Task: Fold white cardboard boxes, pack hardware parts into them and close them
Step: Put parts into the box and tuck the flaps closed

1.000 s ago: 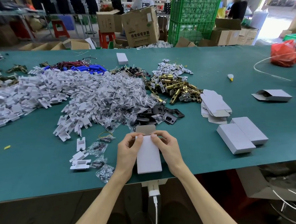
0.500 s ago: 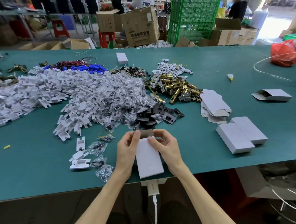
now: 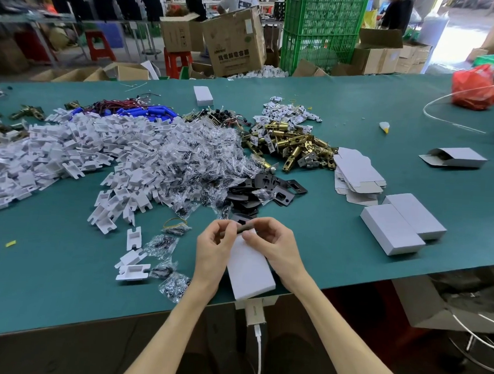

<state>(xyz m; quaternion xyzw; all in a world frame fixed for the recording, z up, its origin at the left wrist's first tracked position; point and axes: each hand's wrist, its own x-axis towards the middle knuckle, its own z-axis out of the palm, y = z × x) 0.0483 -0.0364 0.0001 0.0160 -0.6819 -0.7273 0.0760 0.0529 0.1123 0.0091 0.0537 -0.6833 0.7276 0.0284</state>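
A white cardboard box (image 3: 250, 270) lies lengthwise at the table's near edge between my hands. My left hand (image 3: 213, 251) grips its far left corner, fingers curled over the end. My right hand (image 3: 271, 242) grips the far right corner and pinches the end flap, which is bent down over the opening. Beyond the box lie black metal plates (image 3: 271, 188), brass latch parts (image 3: 293, 145), bagged screws (image 3: 190, 161) and white plastic pieces (image 3: 70, 154). Flat box blanks (image 3: 358, 175) lie to the right.
Two closed white boxes (image 3: 401, 223) sit at right near the edge, an open-ended one (image 3: 456, 157) farther right, another (image 3: 203, 96) at the back. A red bag (image 3: 474, 90) and white tube (image 3: 445, 97) are far right. Loose screw bags (image 3: 174, 286) lie left of my hands.
The end flap stood up at the box's far end; my fingers have folded it down over the opening. The box has tilted slightly, its near end shifting right.
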